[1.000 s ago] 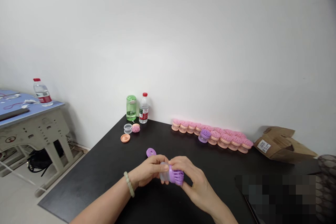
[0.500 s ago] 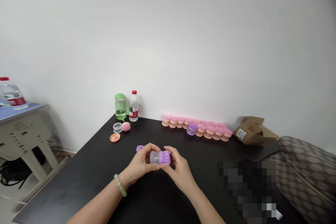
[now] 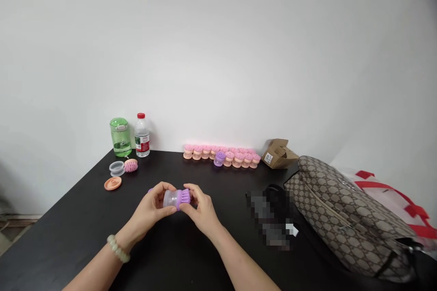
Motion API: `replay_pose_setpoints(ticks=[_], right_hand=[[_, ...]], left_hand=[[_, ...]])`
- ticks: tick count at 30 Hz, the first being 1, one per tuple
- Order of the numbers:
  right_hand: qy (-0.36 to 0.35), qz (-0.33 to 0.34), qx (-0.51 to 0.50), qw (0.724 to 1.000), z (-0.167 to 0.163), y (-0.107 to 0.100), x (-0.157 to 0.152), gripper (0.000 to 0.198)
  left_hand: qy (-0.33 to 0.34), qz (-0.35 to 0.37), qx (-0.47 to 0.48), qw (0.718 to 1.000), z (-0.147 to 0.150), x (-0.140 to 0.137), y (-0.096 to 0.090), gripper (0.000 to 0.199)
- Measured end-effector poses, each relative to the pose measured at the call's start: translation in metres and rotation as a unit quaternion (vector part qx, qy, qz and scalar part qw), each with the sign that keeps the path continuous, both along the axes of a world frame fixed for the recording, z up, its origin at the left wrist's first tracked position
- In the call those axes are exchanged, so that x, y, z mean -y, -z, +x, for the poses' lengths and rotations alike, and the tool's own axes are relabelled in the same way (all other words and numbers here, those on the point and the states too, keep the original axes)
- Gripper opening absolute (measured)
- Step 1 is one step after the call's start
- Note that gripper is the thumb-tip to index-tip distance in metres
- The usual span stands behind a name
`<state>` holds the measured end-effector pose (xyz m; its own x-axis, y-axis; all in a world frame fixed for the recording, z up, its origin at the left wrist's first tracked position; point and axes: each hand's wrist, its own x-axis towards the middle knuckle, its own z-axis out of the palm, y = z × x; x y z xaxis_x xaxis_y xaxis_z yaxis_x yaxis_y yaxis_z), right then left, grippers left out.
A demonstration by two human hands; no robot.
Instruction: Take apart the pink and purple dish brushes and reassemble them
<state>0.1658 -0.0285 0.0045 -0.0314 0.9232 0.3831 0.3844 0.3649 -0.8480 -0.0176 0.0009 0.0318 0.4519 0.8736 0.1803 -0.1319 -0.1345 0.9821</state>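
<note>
Between both hands, above the black table, lies a purple silicone scrub brush (image 3: 176,198) turned on its side. My left hand (image 3: 150,207) is closed round its clear cup end. The fingers and thumb of my right hand (image 3: 202,211) grip the purple bristle end. Just behind my left hand a bit of a purple piece (image 3: 150,190) shows; most of it is hidden. To the far left sit a clear cup (image 3: 117,168), a pink bristle head (image 3: 131,165) and an orange round lid (image 3: 112,183).
Along the wall stand rows of pink brushes (image 3: 238,160), with one purple brush (image 3: 219,158) in front. A green container (image 3: 120,138) and a water bottle (image 3: 142,136) are at the back left. Rightward are a cardboard box (image 3: 279,153) and a patterned bag (image 3: 341,213).
The view has turned to the right, so the table's things appear further left and more of the bag shows. Both hands keep hold of the purple scrub brush.
</note>
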Motion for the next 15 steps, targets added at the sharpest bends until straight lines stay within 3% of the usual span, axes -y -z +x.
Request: replay_pose_setpoints(ticks=[2,7,11,15], right_hand=[[-0.001,-0.015,-0.013,1.000,-0.001,0.000,0.000,0.046],[-0.021,0.050,-0.011,0.998,-0.003,-0.012,0.025,0.080],[-0.003,0.087,0.005,0.996,-0.003,-0.019,0.064,0.067],[0.008,0.082,-0.004,0.997,-0.007,-0.012,0.103,0.043]], left_hand=[[-0.004,0.019,-0.008,1.000,0.001,0.001,-0.003,0.041],[-0.036,-0.009,0.017,0.999,0.003,0.016,-0.019,0.041],[-0.001,-0.029,-0.012,1.000,-0.003,0.047,-0.022,0.037],[0.014,-0.013,-0.038,0.999,-0.012,0.087,-0.006,0.039]])
